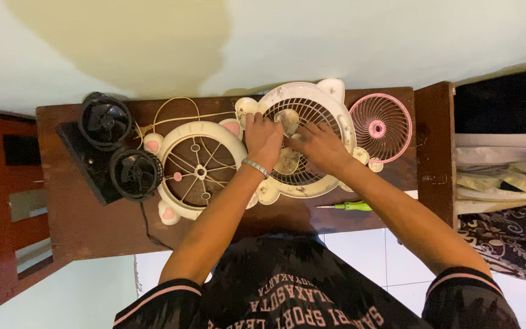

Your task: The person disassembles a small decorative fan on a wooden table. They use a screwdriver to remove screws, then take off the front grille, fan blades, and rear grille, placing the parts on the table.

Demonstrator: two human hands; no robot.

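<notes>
Here both hands sit on the cream fan housing (312,143), a round plastic shell with slatted ribs and small ear-shaped bumps on its rim. The left hand (264,139) presses fingers and palm flat on the housing's left part; whether it pinches anything I cannot tell. The right hand (319,146) curls over the middle, fingertips at the pale blade (288,120), though how tightly they close on it is hidden. Steadying the shell with one hand while the other works gently at the hub seems wise, since thin ribs may flex. Left of the housing lies a cream grille (199,170); further left, two black fans (120,146). Right of it rests a pink grille (380,127), a green screwdriver (349,206) just below, all on a dark wooden table (86,225).
</notes>
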